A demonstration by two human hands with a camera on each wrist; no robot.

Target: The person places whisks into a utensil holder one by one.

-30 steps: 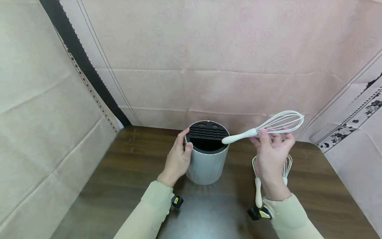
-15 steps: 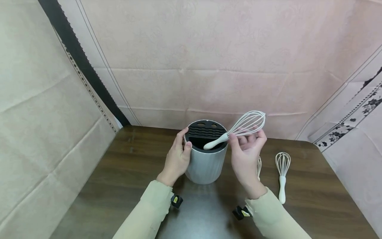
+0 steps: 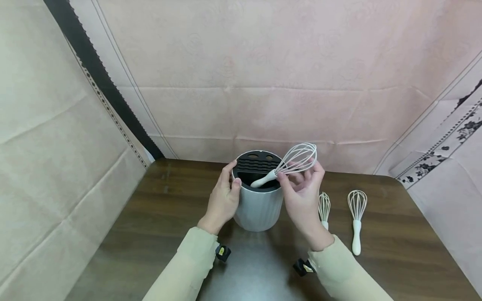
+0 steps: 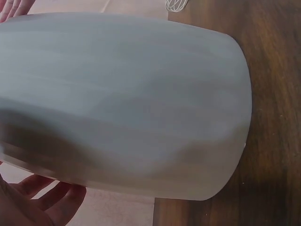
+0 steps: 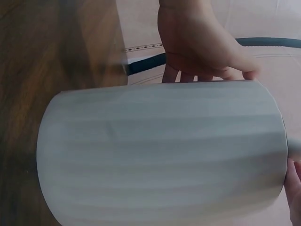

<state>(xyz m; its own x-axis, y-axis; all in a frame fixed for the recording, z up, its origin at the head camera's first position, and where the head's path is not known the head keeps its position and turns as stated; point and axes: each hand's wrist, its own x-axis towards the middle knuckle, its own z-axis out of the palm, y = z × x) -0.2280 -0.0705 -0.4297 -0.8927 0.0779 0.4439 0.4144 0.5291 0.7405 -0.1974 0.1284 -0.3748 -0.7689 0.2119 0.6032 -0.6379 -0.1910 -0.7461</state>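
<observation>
Fingers and thumb of the right hand [image 3: 303, 202] are pinching the big white whisk [image 3: 264, 179] near where its wires are joining the handle, and they are not letting go. The left hand [image 3: 222, 200] is hugging the side of the gray holder [image 3: 257, 213], with its fingers and thumb pressing near the top. Since a second ago, the whisk is coming further left, and its handle is now slanting over the dark opening [image 3: 245, 179] in the black top [image 3: 251, 166] instead of only reaching the right edge. Its wires are pointing up and to the right. The holder is staying in about the same spot on the wooden table [image 3: 165, 238]. So the handle seems to be lining up with the hole, but it is leaning a lot and may be needing to stand straighter. Whether its tip is dipping inside, I cannot tell. Off to the right, one whisk [image 3: 356, 230] is lying in full view, and another whisk [image 3: 324, 207] is partly hiding behind the right arm.
</observation>
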